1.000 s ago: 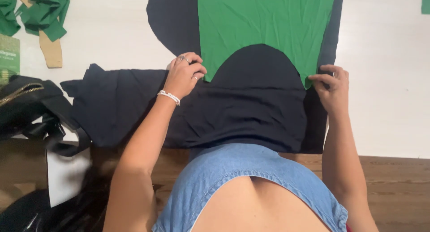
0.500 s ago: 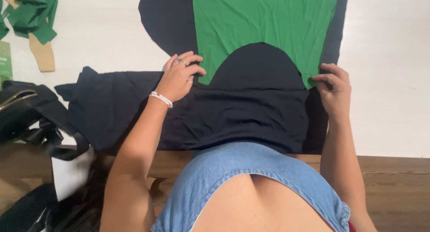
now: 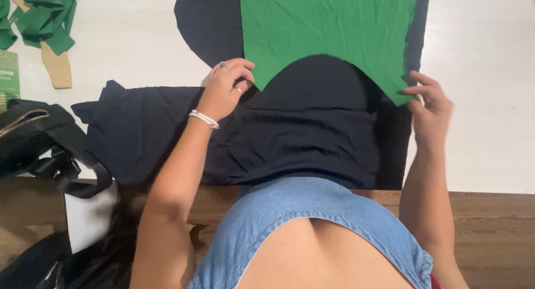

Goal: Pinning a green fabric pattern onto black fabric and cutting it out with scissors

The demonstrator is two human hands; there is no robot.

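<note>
One green fabric piece (image 3: 329, 30) lies on one navy cloth (image 3: 301, 133); left hand (image 3: 225, 88) and right hand (image 3: 429, 108) each pinch a near corner.

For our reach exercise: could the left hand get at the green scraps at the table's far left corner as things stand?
Probably yes: the left hand holds the green fabric piece, and only bare white table lies between it and the green scraps.

White table top (image 3: 485, 71), brown wooden floor (image 3: 490, 227) below

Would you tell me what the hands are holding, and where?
Both hold the green fabric piece: left hand at its lower left corner, right hand at its lower right corner.
</note>
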